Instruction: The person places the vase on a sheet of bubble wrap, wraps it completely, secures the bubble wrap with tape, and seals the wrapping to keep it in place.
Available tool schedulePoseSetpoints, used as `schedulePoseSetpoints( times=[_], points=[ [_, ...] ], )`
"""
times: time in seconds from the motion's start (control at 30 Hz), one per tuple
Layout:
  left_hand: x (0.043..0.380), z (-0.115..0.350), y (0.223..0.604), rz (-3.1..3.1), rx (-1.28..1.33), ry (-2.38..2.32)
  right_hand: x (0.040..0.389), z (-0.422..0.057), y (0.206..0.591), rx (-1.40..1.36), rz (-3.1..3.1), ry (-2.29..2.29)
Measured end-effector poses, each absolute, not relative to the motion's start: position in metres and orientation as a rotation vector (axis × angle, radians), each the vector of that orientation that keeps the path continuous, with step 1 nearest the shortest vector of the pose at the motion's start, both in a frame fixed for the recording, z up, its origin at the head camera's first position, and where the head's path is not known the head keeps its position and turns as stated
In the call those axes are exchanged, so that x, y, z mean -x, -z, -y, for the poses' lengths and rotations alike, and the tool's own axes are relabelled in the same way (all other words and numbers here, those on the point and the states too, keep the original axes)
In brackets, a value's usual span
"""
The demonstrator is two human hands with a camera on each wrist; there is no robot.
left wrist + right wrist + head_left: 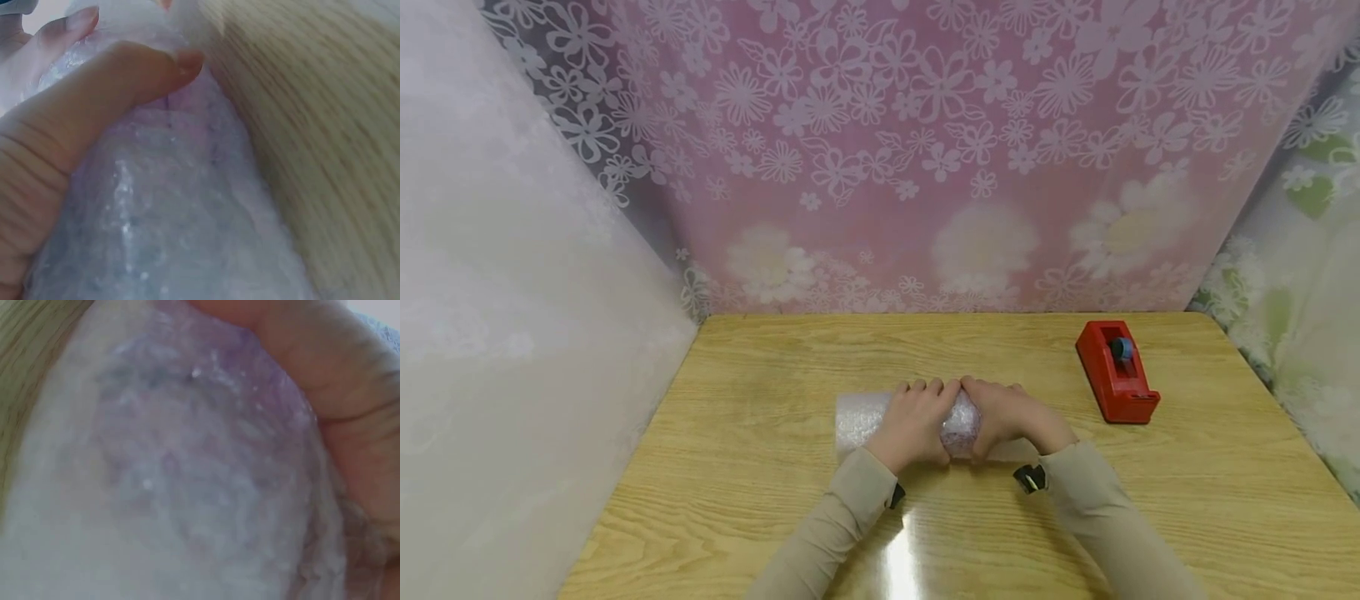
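Note:
A roll of clear bubble wrap (859,421) lies crosswise on the wooden table, something pinkish-purple showing through its layers near the middle. My left hand (919,421) grips it left of the middle, thumb on the near side and fingers over the top. Close beside it, my right hand (1006,414) holds the right part the same way. In the left wrist view the left thumb lies across the bubble wrap (175,206). The right wrist view shows the crinkled bubble wrap (181,487) against the right hand (350,406). What is wrapped inside stays hidden.
A red tape dispenser (1116,375) with a small roll of tape (1122,348) stands at the back right of the wooden table (737,500). Flowered pink curtain (887,167) hangs behind the table's far edge, with pale sheets on both sides.

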State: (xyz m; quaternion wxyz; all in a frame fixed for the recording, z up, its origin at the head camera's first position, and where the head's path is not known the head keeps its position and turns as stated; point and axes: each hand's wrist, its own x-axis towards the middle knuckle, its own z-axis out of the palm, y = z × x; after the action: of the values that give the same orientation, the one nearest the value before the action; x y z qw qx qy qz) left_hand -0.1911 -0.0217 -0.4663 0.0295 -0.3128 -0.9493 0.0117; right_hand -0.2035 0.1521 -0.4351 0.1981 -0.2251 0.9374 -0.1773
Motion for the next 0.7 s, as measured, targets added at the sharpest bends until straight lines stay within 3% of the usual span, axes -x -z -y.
schedulePoseSetpoints(
  times=[0.7],
  points=[
    [0.1928,0.0265,0.4702,2.897,0.928,0.007,0.2125,-0.1591,0.4372,0.643,-2.56,0.562]
  ],
)
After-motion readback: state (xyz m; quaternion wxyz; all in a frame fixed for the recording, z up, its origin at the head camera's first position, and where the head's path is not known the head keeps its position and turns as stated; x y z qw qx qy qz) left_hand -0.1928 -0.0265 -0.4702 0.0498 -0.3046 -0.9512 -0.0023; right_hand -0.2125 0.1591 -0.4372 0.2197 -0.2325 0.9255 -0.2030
